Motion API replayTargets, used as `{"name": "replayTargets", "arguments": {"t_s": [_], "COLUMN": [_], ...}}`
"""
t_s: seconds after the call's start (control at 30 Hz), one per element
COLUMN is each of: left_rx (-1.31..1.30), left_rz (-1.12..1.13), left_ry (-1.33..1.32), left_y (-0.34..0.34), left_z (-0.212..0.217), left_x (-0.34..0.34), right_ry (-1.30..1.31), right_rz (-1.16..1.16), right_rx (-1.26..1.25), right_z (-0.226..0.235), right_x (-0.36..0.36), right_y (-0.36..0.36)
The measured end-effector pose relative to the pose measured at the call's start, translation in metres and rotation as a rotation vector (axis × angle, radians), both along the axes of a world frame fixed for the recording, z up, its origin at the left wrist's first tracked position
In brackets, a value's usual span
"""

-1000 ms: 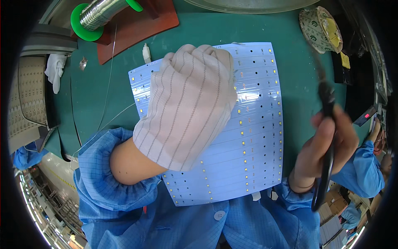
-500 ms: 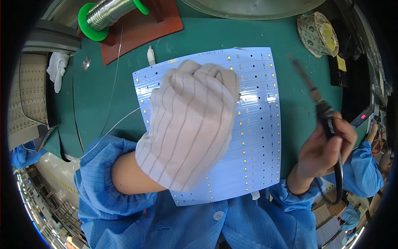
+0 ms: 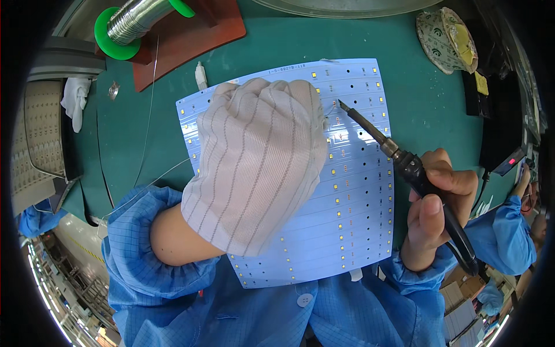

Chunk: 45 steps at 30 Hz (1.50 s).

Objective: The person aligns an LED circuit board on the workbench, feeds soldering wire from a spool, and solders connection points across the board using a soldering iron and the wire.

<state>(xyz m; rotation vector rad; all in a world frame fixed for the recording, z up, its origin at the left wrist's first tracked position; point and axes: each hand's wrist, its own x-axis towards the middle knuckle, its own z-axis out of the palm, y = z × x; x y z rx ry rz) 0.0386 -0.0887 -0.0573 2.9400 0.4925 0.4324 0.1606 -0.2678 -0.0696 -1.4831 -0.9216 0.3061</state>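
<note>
A white panel of LED circuit boards (image 3: pixel 306 231) lies in front of me, with rows of small yellow LEDs. Over its left half is my left hand (image 3: pixel 260 156) in a striped white glove, its fingers curled closed around solder wire (image 3: pixel 173 168), which passes under the glove; the fingertips are hidden. My bare right hand (image 3: pixel 442 196) grips a soldering iron (image 3: pixel 413 168) by its black handle. The iron's tip is at the panel's upper part, just right of the gloved fingers; whether it touches a pad I cannot tell.
A green-rimmed solder spool (image 3: pixel 136 23) sits on a red-brown stand (image 3: pixel 191 40) at the far left. A white connector (image 3: pixel 200 75) lies behind the panel. At the far right are a round patterned container (image 3: pixel 439 40) and a yellow sponge (image 3: pixel 481 84). Another person's blue sleeve (image 3: pixel 500 234) shows at right.
My right hand has brought the soldering iron left and down to the panel, beside the gloved fingers. The left hand and panel have shifted slightly left in view.
</note>
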Motion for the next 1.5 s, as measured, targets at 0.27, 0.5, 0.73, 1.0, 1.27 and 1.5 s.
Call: {"name": "replayTargets", "arguments": {"t_s": [0.27,0.5,0.73,1.0,1.27,1.5], "left_rx": [0.056,0.294,0.077,0.047,-0.011,0.062], "left_rz": [-0.036,-0.026,-0.058,0.009,0.022,-0.011], "left_ry": [0.013,0.336,0.649,0.418,0.090,0.201], "left_y": [0.002,-0.002,-0.003,-0.003,-0.004,-0.005], "left_z": [-0.001,0.008,0.023,0.013,-0.003,0.004], "left_x": [0.003,0.000,0.011,0.010,0.006,0.007], "right_ry": [-0.069,-0.016,-0.039,-0.143,-0.389,-0.545], "right_rz": [0.093,0.074,0.082,0.129,0.183,0.238], "right_rx": [0.022,-0.010,-0.008,0.036,0.000,-0.057], "right_z": [-0.006,0.001,-0.001,-0.002,0.000,0.006], "right_x": [0.009,0.008,0.009,0.007,-0.002,-0.006], "right_y": [-0.003,0.002,-0.001,0.000,-0.002,-0.002]}}
